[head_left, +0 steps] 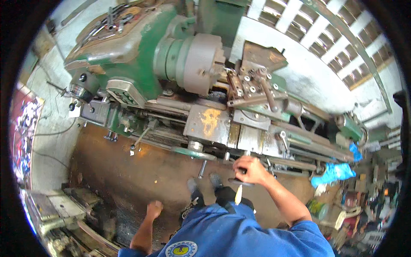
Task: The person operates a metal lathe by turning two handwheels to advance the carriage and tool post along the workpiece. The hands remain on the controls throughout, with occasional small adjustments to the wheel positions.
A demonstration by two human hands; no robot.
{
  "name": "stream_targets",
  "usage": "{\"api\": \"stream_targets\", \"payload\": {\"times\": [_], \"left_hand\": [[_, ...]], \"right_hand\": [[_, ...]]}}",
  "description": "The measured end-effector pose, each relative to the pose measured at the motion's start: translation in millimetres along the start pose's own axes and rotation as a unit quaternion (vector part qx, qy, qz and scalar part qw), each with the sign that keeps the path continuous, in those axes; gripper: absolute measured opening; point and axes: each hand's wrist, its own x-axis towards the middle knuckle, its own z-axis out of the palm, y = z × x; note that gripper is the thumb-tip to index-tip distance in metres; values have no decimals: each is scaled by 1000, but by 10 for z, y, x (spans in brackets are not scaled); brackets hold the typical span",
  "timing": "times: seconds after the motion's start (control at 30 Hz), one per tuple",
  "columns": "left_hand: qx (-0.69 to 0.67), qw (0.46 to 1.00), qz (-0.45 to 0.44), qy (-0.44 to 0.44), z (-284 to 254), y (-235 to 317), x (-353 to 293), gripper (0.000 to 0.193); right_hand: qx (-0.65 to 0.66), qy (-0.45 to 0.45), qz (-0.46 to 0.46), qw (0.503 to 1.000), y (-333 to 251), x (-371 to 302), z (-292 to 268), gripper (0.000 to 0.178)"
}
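Note:
A large green metal lathe stretches across the view in front of me. My right hand (251,170) is closed around the rim of a dark handwheel (242,182) at the front of the carriage; a pale handle (238,195) sticks out from the wheel. My left hand (155,209) hangs low at my left side, its fingers curled into a loose fist, with nothing visible in it. Above the carriage, the tool post (252,83) with its lever stands beside the big grey chuck (201,64). A small bright part by the chuck jaws is too small to name.
Wrenches and other tools (113,21) lie on top of the headstock. A larger green handwheel (195,153) sits on the apron. Blue plastic (334,173) covers something at the lathe's right end. Another machine (55,210) stands behind my left side; clutter (364,201) fills the right.

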Motion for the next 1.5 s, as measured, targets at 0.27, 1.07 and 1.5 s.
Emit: {"api": "stream_targets", "payload": {"times": [0.27, 1.07, 1.5], "left_hand": [[-308, 763, 427, 376, -1924, 1885, -305, 12], [-4, 913, 298, 279, -2153, 2717, -80, 62], [2, 921, 273, 279, -2144, 2740, -79, 62]], "right_hand": [[116, 526, 275, 796, 40, -623, -41, 7], [-28, 20, 408, 912, 2376, -1338, 1278, 47], [-35, -223, 406, 886, 2104, -874, 993, 45]]}}
